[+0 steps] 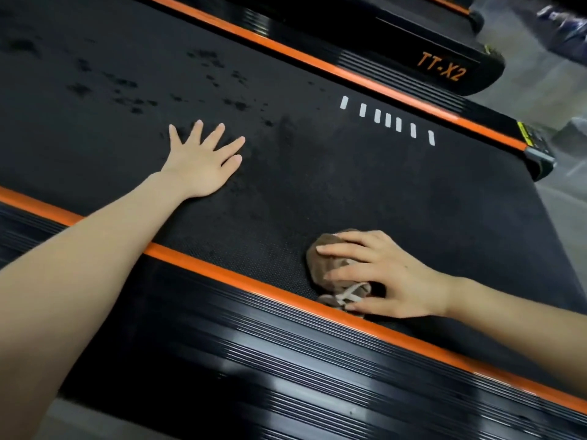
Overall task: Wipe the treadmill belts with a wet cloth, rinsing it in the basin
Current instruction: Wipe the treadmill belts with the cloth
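A black treadmill belt [365, 192] fills the middle of the view, with dark wet spots at its upper left and several white dashes near its far edge. My left hand [203, 160] lies flat on the belt, fingers spread, holding nothing. My right hand [381, 274] presses down on a bunched brown cloth [324, 255] near the belt's near edge, beside the orange trim. The fingers cover most of the cloth. No basin is in view.
A ribbed black side rail [254, 350] with an orange strip [222, 271] runs along the near side. A second treadmill marked TT-X2 [441, 69] stands beyond the far orange rail. Grey floor [559, 217] shows at the right.
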